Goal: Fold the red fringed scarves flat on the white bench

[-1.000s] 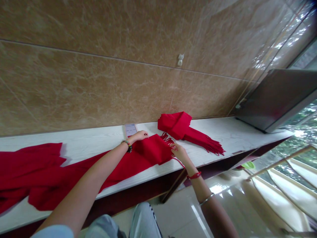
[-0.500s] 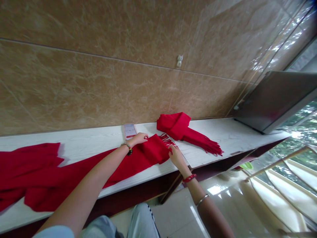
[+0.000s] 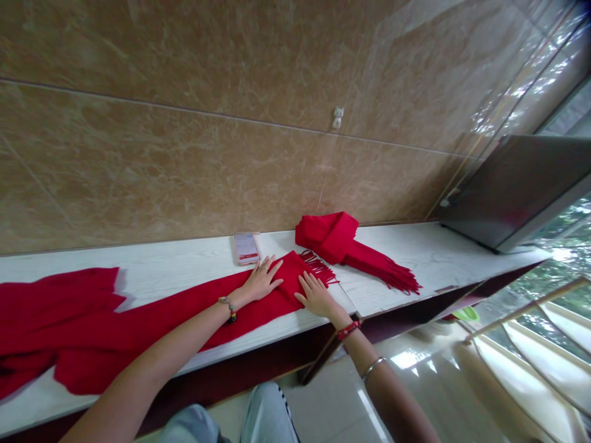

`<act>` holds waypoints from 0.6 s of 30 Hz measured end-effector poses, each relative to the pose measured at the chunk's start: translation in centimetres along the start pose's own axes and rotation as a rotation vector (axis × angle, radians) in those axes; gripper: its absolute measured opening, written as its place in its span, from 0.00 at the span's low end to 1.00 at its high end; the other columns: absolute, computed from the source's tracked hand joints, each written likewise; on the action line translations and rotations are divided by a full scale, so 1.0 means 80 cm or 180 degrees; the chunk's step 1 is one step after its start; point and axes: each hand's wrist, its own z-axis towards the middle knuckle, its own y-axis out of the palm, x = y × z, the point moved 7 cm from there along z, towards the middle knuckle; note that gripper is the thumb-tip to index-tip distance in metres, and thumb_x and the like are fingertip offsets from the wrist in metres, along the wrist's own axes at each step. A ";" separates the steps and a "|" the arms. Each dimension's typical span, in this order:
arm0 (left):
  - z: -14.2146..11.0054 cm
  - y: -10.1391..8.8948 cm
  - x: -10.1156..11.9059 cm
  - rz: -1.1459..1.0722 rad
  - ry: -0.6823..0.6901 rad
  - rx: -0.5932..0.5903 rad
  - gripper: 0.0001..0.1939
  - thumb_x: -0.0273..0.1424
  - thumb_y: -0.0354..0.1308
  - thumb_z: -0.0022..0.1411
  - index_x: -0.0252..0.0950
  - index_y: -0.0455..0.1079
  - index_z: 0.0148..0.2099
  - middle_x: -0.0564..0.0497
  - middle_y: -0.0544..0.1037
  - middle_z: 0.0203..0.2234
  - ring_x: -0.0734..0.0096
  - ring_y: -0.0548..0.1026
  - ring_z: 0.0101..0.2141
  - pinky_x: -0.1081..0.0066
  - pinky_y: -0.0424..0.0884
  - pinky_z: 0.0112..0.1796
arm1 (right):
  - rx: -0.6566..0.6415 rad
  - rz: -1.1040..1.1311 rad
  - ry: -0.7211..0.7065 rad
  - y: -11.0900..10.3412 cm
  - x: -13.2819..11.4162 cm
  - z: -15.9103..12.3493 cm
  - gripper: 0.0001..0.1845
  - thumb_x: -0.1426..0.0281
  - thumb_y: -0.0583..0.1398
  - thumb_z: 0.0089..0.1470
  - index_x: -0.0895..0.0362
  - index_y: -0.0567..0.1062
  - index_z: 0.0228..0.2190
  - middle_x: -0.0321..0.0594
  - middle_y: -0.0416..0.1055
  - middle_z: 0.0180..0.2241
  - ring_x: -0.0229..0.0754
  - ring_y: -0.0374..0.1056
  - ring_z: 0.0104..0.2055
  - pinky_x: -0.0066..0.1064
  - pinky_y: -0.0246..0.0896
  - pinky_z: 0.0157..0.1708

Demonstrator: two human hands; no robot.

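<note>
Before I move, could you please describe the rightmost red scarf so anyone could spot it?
Along the brown wall runs a white counter. On it, past the right hand, lies the rightmost red scarf; unlike the long scarf beneath that hand, it is crossed over itself and untouched.

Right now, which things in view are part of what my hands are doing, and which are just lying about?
In the work:
- long red scarf, under your left hand and right hand
- white counter, beneath it

Apparently just lying about:
- folded red scarf, neither hand on it
- flat phone-like item
- grey box-like object
</note>
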 end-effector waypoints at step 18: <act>-0.238 -0.078 -0.194 0.0645 -0.0959 -0.0492 0.25 0.43 0.40 0.63 0.44 0.54 0.60 0.48 0.54 0.60 0.56 0.51 0.59 0.53 0.50 0.54 | -0.0340 -0.0122 0.0210 0.022 -0.046 0.067 0.31 0.55 0.43 0.58 0.56 0.54 0.58 0.45 0.47 0.61 0.52 0.40 0.62 0.52 0.38 0.56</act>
